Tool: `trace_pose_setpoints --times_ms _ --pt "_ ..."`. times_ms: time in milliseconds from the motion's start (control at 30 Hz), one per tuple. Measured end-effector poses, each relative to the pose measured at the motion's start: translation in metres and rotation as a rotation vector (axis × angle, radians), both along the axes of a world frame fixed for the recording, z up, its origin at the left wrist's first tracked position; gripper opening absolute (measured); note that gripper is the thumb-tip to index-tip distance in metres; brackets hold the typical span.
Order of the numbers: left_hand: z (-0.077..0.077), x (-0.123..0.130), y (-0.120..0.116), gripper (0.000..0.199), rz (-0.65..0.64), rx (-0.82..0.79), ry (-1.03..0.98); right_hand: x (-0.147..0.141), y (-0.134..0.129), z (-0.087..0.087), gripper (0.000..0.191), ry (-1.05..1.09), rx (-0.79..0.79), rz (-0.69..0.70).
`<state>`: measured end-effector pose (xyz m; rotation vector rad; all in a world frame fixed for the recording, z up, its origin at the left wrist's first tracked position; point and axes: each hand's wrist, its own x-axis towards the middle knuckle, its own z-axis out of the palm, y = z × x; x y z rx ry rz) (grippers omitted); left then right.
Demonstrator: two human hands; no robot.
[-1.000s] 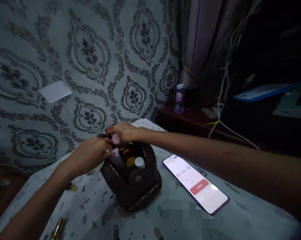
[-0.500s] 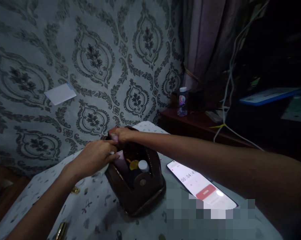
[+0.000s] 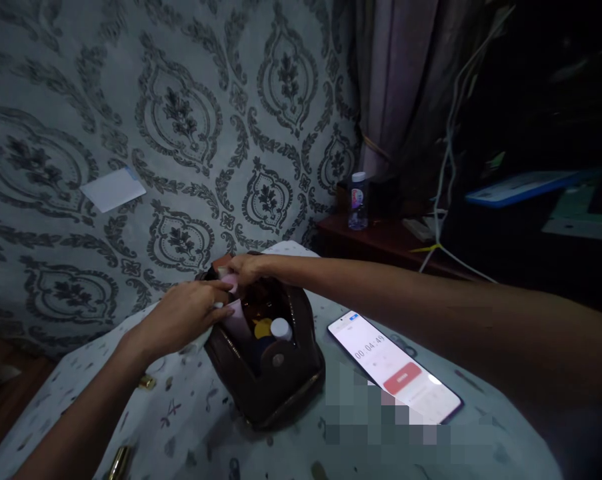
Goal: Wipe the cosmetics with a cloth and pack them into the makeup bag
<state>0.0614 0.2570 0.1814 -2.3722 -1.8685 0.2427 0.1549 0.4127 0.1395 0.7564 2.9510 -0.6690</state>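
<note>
A dark brown bag (image 3: 281, 393) lies unzipped and wide open on the bed or table cover. My left hand (image 3: 191, 313) is closed over the bag's left edge, fingertips bent inward. Beneath that palm, something whitish is mostly hidden. My right hand (image 3: 248, 267) reaches across to the far end of the bag, its fingers closed around a small pale pink item (image 3: 229, 281) that I cannot identify. Inside the bag stand a white-capped container (image 3: 281, 329), a yellow round object (image 3: 263, 329) and a pale pink flat-sided item (image 3: 236, 319).
To the bag's right, a phone (image 3: 401, 370) shows a running timer. Gold-coloured tubes (image 3: 119, 463) lie at the left on the patterned cover (image 3: 181, 440). A bottle (image 3: 358, 203) stands on a dark red surface (image 3: 331, 230) behind. White cables (image 3: 443, 180) hang at the right.
The view has shifted slightly, so most things sit a little further left. The pink item by my right fingers shows more now. Both hands stay at the bag.
</note>
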Motion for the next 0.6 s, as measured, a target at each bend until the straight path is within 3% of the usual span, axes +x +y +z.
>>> trace_pose_setpoints --times_ms 167,400,600 --pt "0.004 0.004 0.0 0.035 0.022 -0.021 0.027 -0.001 -0.006 0.003 0.052 -0.07 0.105 0.028" --pt "0.004 0.005 -0.001 0.038 0.025 -0.028 -0.003 -0.005 -0.017 0.003 0.036 -0.173 0.202 -0.051" --pt "0.002 0.004 0.001 0.033 0.027 -0.021 0.009 -0.01 -0.014 0.0 0.031 -0.083 0.135 -0.112"
